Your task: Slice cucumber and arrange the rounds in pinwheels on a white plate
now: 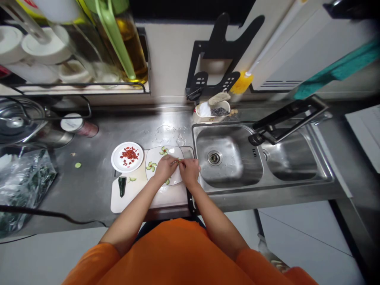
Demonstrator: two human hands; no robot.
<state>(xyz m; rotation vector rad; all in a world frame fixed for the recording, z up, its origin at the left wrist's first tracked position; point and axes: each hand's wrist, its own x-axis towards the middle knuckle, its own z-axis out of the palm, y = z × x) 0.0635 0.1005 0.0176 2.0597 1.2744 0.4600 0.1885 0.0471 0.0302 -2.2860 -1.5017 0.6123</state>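
My left hand (166, 168) and my right hand (190, 171) meet over the right side of a squarish white plate (154, 153). Fingertips of both are pinched together, and whatever small piece sits between them is too tiny to name. Thin green cucumber slices (151, 166) lie in small fan-shaped groups on the plate, each with a reddish bit. To the left, a round white plate (115, 163) carries red dried berries (130, 154) that look like goji. A dark green cucumber piece (122, 187) rests on the white cutting board (117, 202), beside a few pale slices (131, 179).
A double steel sink (234, 154) with a black faucet (276, 118) is on the right. A sponge caddy (212, 114) stands behind it. Leftward are a lidded jar (78, 125), a cucumber end (77, 165) and a plastic bag of greens (26, 186). A bottle rack (89, 89) overhangs the back left.
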